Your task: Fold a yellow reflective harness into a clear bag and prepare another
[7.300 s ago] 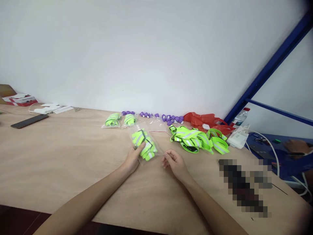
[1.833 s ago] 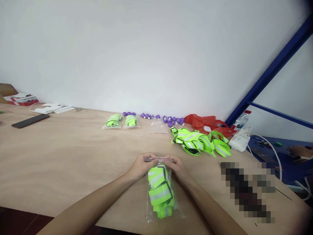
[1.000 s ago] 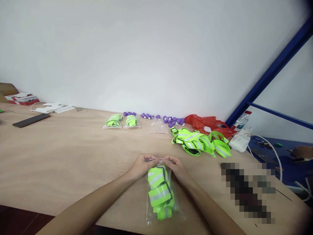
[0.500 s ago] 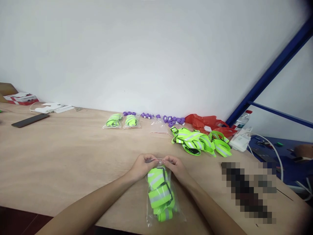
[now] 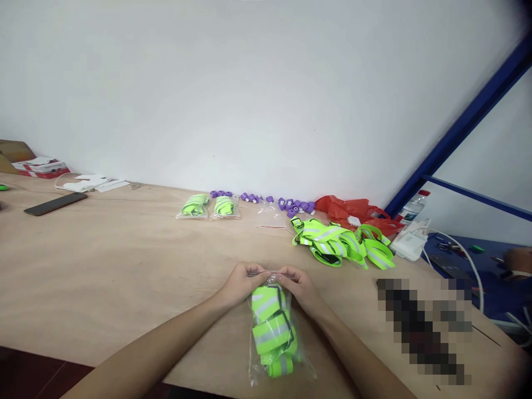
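A clear zip bag (image 5: 305,368) lies near the table's front edge, its top end away from me. Inside it is a folded neon-yellow reflective strap (image 5: 272,332) with silver stripes and dark buckles. My left hand (image 5: 248,281) pinches the bag's top edge between thumb and curled fingers. On the same edge, close beside it, my right hand (image 5: 296,281) has a matching pinch. Beyond my hands, to the right, is a loose heap of similar reflective straps (image 5: 332,241).
Two filled bags (image 5: 194,205) and a flat clear bag (image 5: 271,216) lie toward the wall, near several purple rolls (image 5: 293,206). Right of them are a red plastic bag (image 5: 349,208), a bottle (image 5: 413,206) and a white power strip (image 5: 410,241). A dark flat object (image 5: 56,204) lies left.
Both hands keep their pinch on the bag's top edge with hardly any movement. The view has shifted very slightly.
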`<action>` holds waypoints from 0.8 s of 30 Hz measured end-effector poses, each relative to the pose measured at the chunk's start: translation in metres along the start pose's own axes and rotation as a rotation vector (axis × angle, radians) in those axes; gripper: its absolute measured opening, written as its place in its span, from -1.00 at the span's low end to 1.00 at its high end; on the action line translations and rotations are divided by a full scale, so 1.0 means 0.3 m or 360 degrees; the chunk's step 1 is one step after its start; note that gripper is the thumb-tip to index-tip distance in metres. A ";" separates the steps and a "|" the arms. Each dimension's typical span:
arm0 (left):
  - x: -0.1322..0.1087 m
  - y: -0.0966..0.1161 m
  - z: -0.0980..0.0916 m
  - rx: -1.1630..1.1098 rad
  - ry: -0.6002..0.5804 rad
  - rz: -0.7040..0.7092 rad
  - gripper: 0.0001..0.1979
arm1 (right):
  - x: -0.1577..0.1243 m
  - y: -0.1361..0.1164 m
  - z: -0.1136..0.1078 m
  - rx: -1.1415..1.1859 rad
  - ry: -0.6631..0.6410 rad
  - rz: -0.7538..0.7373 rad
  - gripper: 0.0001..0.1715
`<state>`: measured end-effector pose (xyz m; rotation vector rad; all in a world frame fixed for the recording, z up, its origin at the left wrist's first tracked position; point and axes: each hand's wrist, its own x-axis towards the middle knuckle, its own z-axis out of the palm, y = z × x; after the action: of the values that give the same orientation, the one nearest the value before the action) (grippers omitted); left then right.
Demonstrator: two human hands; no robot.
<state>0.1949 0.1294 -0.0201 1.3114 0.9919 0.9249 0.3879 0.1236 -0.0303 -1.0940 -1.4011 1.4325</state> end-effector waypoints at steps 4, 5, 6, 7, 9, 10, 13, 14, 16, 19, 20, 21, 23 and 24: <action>0.002 -0.006 -0.003 0.0013 -0.0029 0.0011 -0.57 | 0.002 0.001 0.001 0.0013 0.0008 0.0007 -0.53; 0.002 -0.008 -0.003 0.0015 -0.0031 0.0014 -0.57 | 0.002 -0.001 0.001 0.0010 0.0000 0.0009 -0.53; 0.002 -0.010 -0.004 0.0010 -0.0033 0.0013 -0.57 | 0.001 -0.003 0.001 0.0006 -0.0008 0.0009 -0.53; 0.002 -0.012 -0.005 -0.0002 -0.0036 0.0007 -0.57 | 0.000 -0.006 0.000 0.0000 -0.0022 0.0010 -0.54; 0.001 -0.015 -0.005 -0.0033 -0.0046 -0.0008 -0.56 | -0.002 -0.010 -0.004 -0.0020 -0.0052 0.0015 -0.54; 0.001 -0.016 -0.005 -0.0042 -0.0051 -0.0013 -0.56 | -0.003 -0.012 -0.006 -0.0034 -0.0068 0.0020 -0.54; 0.001 -0.015 -0.005 -0.0048 -0.0068 -0.0014 -0.57 | -0.004 -0.017 -0.013 -0.0080 -0.0116 0.0023 -0.54; 0.001 -0.013 -0.004 -0.0054 -0.0079 -0.0012 -0.57 | -0.004 -0.017 -0.014 -0.0098 -0.0131 0.0019 -0.54; 0.002 -0.011 -0.003 -0.0076 -0.0107 -0.0008 -0.57 | -0.003 -0.018 -0.016 -0.0124 -0.0160 0.0013 -0.53; 0.004 -0.012 -0.001 -0.0091 -0.0141 -0.0013 -0.58 | -0.001 -0.019 -0.013 -0.0133 -0.0185 0.0019 -0.51; 0.004 -0.013 0.000 -0.0087 -0.0145 -0.0013 -0.58 | -0.002 -0.019 -0.012 -0.0138 -0.0186 0.0021 -0.51; 0.003 -0.015 0.001 -0.0074 -0.0141 -0.0007 -0.59 | -0.002 -0.019 -0.010 -0.0146 -0.0184 0.0020 -0.52; 0.002 -0.019 0.003 -0.0022 -0.0127 0.0027 -0.61 | -0.005 -0.020 -0.005 -0.0174 -0.0179 0.0012 -0.53; 0.002 -0.021 0.004 0.0010 -0.0121 0.0050 -0.63 | -0.007 -0.020 -0.002 -0.0181 -0.0173 0.0008 -0.54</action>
<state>0.1962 0.1293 -0.0263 1.3608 0.9188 0.8897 0.3890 0.1219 -0.0242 -1.1055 -1.5743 1.4490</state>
